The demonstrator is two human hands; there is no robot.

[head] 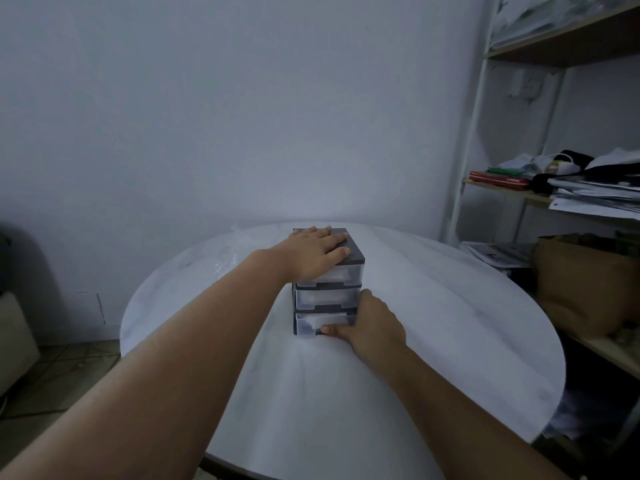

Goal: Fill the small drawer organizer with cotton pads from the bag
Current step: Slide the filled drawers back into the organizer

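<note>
Head view: left hand (pixel 317 252) flat atop organizer (pixel 325 297), right hand (pixel 375 327) tight round bottom drawer (pixel 323 319)

a round white table (pixel 450 341) fills the middle and lower frame, set against a plain white wall (pixel 242 98), with tiled floor (pixel 69 368) and a beige padded object (pixel 14 337) at the lower left. along the right edge stands a white-framed shelf unit (pixel 479 109) with wooden boards. its middle board holds a stack of papers (pixel 595 199), a flat red item (pixel 498 179) and dark cloth (pixel 575 157), with a brown bag (pixel 581 285) below them.
</note>
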